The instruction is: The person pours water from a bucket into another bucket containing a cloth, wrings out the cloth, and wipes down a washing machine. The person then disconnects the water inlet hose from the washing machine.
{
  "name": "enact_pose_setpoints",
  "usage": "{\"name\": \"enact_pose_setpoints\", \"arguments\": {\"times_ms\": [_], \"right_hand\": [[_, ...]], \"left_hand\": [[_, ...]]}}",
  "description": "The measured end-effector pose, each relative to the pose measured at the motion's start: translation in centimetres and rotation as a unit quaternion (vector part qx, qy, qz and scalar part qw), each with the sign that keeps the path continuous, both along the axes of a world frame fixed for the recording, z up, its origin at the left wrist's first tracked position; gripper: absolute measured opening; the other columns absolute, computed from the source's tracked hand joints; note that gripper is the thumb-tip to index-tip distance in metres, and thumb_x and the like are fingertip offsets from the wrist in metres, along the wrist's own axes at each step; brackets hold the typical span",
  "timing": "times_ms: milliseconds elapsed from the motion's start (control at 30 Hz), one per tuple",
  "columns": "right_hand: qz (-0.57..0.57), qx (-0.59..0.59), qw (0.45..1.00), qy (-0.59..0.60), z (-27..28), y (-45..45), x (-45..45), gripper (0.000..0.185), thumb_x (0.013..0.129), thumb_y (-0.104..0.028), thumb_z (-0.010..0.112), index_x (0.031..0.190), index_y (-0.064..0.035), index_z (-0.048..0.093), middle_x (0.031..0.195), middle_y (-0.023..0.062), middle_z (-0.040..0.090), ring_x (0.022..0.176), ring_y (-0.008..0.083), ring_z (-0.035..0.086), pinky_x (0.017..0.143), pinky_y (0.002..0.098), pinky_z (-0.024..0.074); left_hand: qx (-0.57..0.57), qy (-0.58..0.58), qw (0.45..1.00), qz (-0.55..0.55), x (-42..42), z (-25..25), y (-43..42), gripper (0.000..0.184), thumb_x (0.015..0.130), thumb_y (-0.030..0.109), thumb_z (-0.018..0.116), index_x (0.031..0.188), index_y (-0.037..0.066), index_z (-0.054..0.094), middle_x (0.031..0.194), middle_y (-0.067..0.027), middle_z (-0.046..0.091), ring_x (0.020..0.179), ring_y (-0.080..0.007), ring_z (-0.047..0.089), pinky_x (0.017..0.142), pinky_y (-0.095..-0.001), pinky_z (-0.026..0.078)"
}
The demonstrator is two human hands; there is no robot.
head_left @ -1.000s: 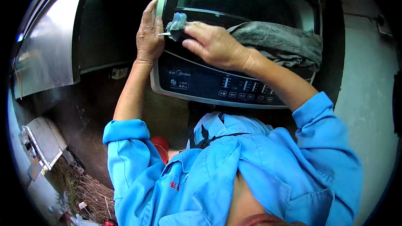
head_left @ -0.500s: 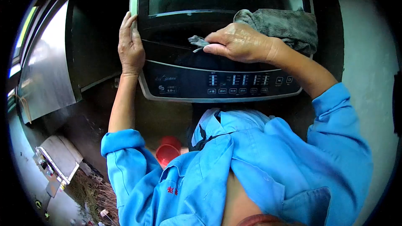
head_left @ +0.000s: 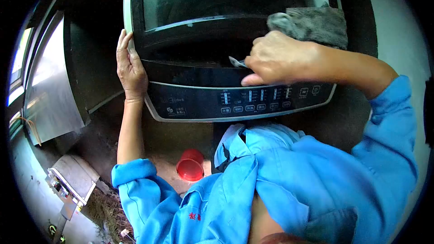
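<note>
In front of me is a dark top-loading washing machine [head_left: 185, 70] with a glass lid and a row of buttons along its near edge. My left hand [head_left: 131, 72] rests against its left side, fingers stretched out along the rim. Closed in a fist, my right hand [head_left: 280, 58] is over the strip between lid and control panel [head_left: 199, 101]. A pale, pointed bit of a small greyish rag [head_left: 237, 62] sticks out of that fist; the rest is hidden. Just beyond the right hand, a dark grey towel [head_left: 316, 26] lies folded on the machine's right side.
A red bucket [head_left: 190, 169] stands on the floor below the machine. At left are a large pale panel [head_left: 56, 81] and a window. A board with small items [head_left: 74, 178] lies at lower left by dry brush [head_left: 110, 210]. A pale wall [head_left: 402, 54] runs along the right.
My right hand has moved to the right and a little nearer along the strip, with less of the rag showing. The left hand stays on the machine's side. The whole view has shifted slightly.
</note>
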State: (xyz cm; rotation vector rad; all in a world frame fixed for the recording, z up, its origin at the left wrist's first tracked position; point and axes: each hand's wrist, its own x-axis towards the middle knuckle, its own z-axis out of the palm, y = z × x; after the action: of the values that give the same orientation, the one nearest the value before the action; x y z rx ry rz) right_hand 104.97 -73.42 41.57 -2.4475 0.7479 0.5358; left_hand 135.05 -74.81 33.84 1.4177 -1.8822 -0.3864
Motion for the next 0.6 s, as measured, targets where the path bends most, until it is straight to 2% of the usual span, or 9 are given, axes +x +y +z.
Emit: {"name": "enact_pose_setpoints", "arguments": {"times_ms": [33, 100, 200, 233, 300, 333, 367, 433, 600], "right_hand": [[0.023, -0.056, 0.997, -0.038, -0.3, 0.3, -0.7, 0.045, 0.082, -0.042, 0.049, 0.066, -0.0021, 0.063, 0.066, 0.0157, 0.061, 0.066, 0.0330, 0.061, 0.058, 0.0404, 0.0488], [0.015, -0.073, 0.997, 0.026, 0.9, -0.5, -0.8, 0.032, 0.080, -0.031, 0.052, 0.066, -0.0043, 0.064, 0.066, 0.0150, 0.061, 0.066, 0.0318, 0.061, 0.057, 0.0394, 0.0488], [-0.025, -0.036, 0.999, 0.014, 0.5, -1.9, -2.0, 0.015, 0.070, -0.015, 0.052, 0.067, -0.0051, 0.063, 0.065, 0.0155, 0.061, 0.063, 0.0298, 0.062, 0.057, 0.0384, 0.0502], [-0.029, -0.027, 0.999, 0.011, 0.0, -1.7, -1.6, 0.015, 0.070, -0.015, 0.052, 0.067, -0.0051, 0.063, 0.065, 0.0155, 0.061, 0.063, 0.0298, 0.062, 0.057, 0.0384, 0.0502], [-0.105, -0.015, 0.987, -0.122, -1.1, -0.8, -0.3, 0.015, 0.071, -0.014, 0.051, 0.067, -0.0028, 0.060, 0.065, 0.0160, 0.061, 0.061, 0.0292, 0.063, 0.056, 0.0374, 0.0508], [-0.111, -0.037, 0.988, -0.104, -2.0, 0.0, 1.2, 0.013, 0.071, -0.013, 0.051, 0.070, -0.0016, 0.057, 0.064, 0.0160, 0.061, 0.061, 0.0290, 0.063, 0.054, 0.0368, 0.0510], [-0.135, -0.011, 0.979, -0.154, -2.5, 0.2, 2.6, 0.012, 0.071, -0.012, 0.051, 0.071, -0.0015, 0.057, 0.064, 0.0159, 0.061, 0.062, 0.0290, 0.063, 0.054, 0.0375, 0.0511], [-0.146, -0.045, 0.968, -0.199, -3.4, -0.1, 4.8, 0.008, 0.070, -0.007, 0.054, 0.073, -0.0010, 0.050, 0.061, 0.0118, 0.056, 0.058, 0.0253, 0.061, 0.051, 0.0336, 0.0490], [-0.218, -0.078, 0.938, -0.259, -1.9, 0.0, 3.7, 0.010, 0.075, -0.013, 0.051, 0.075, -0.0030, 0.054, 0.060, 0.0134, 0.059, 0.058, 0.0282, 0.062, 0.052, 0.0369, 0.0504]], "left_hand": [[-0.004, 0.002, 1.000, -0.003, 0.0, 0.1, 0.0, 0.032, 0.090, 0.006, 0.034, 0.120, 0.006, 0.046, 0.131, -0.0156, 0.039, 0.121, -0.0264, 0.039, 0.100, -0.0353, 0.033], [0.009, 0.003, 1.000, 0.001, 0.2, 0.1, 0.0, 0.032, 0.090, 0.006, 0.034, 0.120, 0.005, 0.046, 0.131, -0.0155, 0.038, 0.121, -0.0256, 0.038, 0.100, -0.0348, 0.033], [0.035, 0.051, 0.998, 0.000, 0.0, 0.1, 0.2, 0.032, 0.090, 0.005, 0.035, 0.120, 0.003, 0.045, 0.133, -0.0159, 0.036, 0.121, -0.0241, 0.038, 0.099, -0.0340, 0.032], [0.044, 0.048, 0.998, -0.004, 0.1, 0.0, 0.2, 0.032, 0.090, 0.005, 0.035, 0.120, 0.003, 0.045, 0.133, -0.0159, 0.036, 0.121, -0.0241, 0.038, 0.099, -0.0340, 0.032], [0.036, 0.066, 0.997, -0.004, 0.1, -0.1, 0.2, 0.032, 0.090, 0.006, 0.036, 0.121, 0.002, 0.045, 0.133, -0.0165, 0.036, 0.121, -0.0234, 0.038, 0.099, -0.0324, 0.030], [0.045, 0.072, 0.996, -0.006, -0.1, 0.2, 0.3, 0.033, 0.090, 0.006, 0.035, 0.122, 0.002, 0.044, 0.134, -0.0162, 0.034, 0.121, -0.0229, 0.037, 0.099, -0.0321, 0.029], [0.047, 0.074, 0.996, -0.008, -0.3, 0.3, 0.3, 0.033, 0.090, 0.006, 0.035, 0.122, 0.002, 0.044, 0.134, -0.0162, 0.034, 0.121, -0.0229, 0.037, 0.099, -0.0321, 0.029], [0.056, 0.092, 0.994, -0.013, -0.5, 0.4, 0.5, 0.031, 0.092, 0.005, 0.032, 0.121, -0.002, 0.041, 0.135, -0.0165, 0.033, 0.123, -0.0223, 0.034, 0.103, -0.0326, 0.024], [0.071, 0.130, 0.989, -0.006, -1.9, 0.9, 0.3, 0.032, 0.093, 0.011, 0.037, 0.122, -0.003, 0.040, 0.135, -0.0163, 0.032, 0.121, -0.0225, 0.035, 0.103, -0.0328, 0.024]]}}
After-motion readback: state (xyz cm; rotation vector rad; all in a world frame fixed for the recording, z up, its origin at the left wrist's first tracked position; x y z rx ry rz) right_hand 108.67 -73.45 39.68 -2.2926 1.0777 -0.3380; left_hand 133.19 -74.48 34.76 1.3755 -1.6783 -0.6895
